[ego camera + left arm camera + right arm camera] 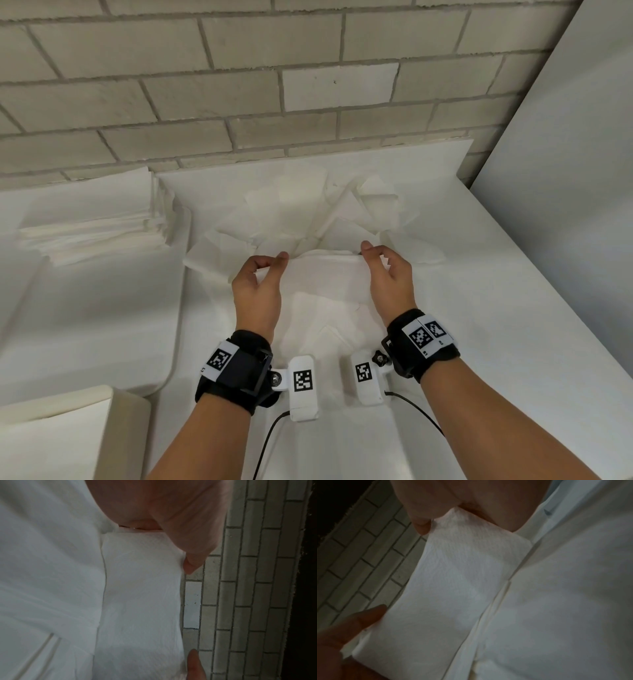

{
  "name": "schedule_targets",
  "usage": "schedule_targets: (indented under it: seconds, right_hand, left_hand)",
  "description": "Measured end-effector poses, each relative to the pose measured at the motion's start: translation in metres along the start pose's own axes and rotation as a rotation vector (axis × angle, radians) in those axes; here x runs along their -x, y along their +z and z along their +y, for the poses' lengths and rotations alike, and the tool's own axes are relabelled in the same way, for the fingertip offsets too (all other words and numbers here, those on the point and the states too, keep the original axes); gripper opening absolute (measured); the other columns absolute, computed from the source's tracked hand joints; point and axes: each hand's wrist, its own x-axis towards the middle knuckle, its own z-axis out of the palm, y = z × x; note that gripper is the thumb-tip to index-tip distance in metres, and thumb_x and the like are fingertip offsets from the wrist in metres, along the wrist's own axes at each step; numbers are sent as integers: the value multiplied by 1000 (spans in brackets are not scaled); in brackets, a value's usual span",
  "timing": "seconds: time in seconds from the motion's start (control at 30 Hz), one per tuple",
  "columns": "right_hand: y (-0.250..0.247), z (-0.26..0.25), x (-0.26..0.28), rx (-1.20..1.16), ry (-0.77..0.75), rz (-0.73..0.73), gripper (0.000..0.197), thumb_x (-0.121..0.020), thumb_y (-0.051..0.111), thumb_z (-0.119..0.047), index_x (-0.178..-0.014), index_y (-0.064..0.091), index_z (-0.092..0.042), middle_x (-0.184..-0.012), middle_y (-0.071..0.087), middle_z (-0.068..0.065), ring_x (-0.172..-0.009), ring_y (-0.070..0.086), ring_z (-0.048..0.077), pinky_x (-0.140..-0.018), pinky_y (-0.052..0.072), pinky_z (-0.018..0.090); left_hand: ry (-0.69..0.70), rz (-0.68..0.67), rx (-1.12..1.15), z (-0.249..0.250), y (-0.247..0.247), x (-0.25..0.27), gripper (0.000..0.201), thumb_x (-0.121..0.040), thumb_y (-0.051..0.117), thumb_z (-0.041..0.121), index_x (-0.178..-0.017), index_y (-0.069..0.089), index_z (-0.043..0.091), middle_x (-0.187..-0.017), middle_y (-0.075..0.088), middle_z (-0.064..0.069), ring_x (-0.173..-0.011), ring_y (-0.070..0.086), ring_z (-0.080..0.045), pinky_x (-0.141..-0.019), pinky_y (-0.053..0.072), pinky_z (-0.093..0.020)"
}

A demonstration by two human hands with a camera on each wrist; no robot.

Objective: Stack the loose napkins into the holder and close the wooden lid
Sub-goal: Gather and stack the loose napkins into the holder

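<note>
Both grips were narrow and occupied: the left hand pinched one end of a white napkin between thumb and fingers, and the right hand pinched the other end. That napkin hung between the two hands above the tabletop, its long axis running left to right, so neither hand was nearer to it than the other. Beyond it, toward the brick wall, loose napkins lay scattered and overlapping, and more lay beneath the hands. A neat stack of napkins sat well off to the left, so the held napkin probably has to travel that way, led by the left hand. Whether that stack sat in the holder could not be told, and no wooden lid showed clearly. A pale panel closed the right side.
</note>
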Motion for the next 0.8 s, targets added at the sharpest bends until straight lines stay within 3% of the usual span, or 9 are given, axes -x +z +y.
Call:
schedule_targets:
  seconds: [0.1,0.13,0.23,0.3,0.37,0.43,0.5,0.63,0.8]
  right_hand:
    - [4,3,2,-51,-3,-9,23,-92,68,-27,-70,64,-20,-104,72,16,-106,63,29,-94,41,15]
    - [3,2,2,-53,-11,1,23,-92,68,-27,-71,64,-19,-102,72,18,-103,65,28,-93,43,17]
    - [2,-3,5,-75,-43,30,23,-92,67,-28,-75,66,-14,-84,69,-4,-85,63,7,-80,44,17]
    - [1,-3,8,-22,-54,-43,16,-84,77,-31,-85,68,-18,-92,69,-10,-89,61,-1,-84,44,15]
    - [-3,4,9,94,-31,-180,44,-67,90,-32,-103,66,-26,-106,69,-11,-100,62,-1,-88,49,19]
    - [-12,8,6,191,4,-255,64,-63,93,-18,-117,59,-27,-112,66,-8,-102,63,3,-84,53,18]
    - [-18,10,3,257,-4,-259,63,-69,83,-3,-123,55,-20,-111,65,-4,-100,63,6,-81,52,16]
    - [-12,0,5,237,-138,-219,24,-81,63,10,-89,63,-12,-85,67,4,-72,62,6,-65,48,11]
    - [-19,-15,4,111,-216,-210,32,-79,62,14,-88,62,-16,-80,63,0,-68,60,5,-62,48,17]
  left_hand:
    - [8,5,9,-1,1,-1,19,-90,72,21,-77,60,14,-81,61,8,-67,55,14,-75,40,-12]
    - [9,14,19,0,1,-2,18,-90,72,20,-78,60,15,-81,61,7,-68,56,11,-75,40,-14]
    - [21,56,60,3,0,-5,15,-87,73,22,-78,62,16,-81,64,5,-74,58,-2,-82,41,-24]
    - [36,39,46,3,0,-5,22,-77,77,34,-80,63,19,-82,67,3,-81,61,-10,-86,45,-29]
    - [26,-36,-14,4,-4,-3,45,-62,86,45,-94,63,23,-91,70,3,-92,66,-14,-90,50,-32]
    - [-5,-125,-128,2,-12,-2,66,-57,95,37,-111,58,28,-109,69,-1,-102,68,-17,-90,55,-36]
    - [-6,-164,-239,-2,-20,0,70,-62,95,16,-118,54,23,-113,67,-3,-105,66,-17,-90,56,-37]
    - [44,-144,-295,-5,-21,1,34,-82,77,1,-104,62,21,-100,70,2,-96,68,-19,-89,57,-35]
    - [137,-124,-179,7,-19,5,40,-80,69,-9,-103,61,23,-94,66,6,-75,64,2,-64,51,-15]
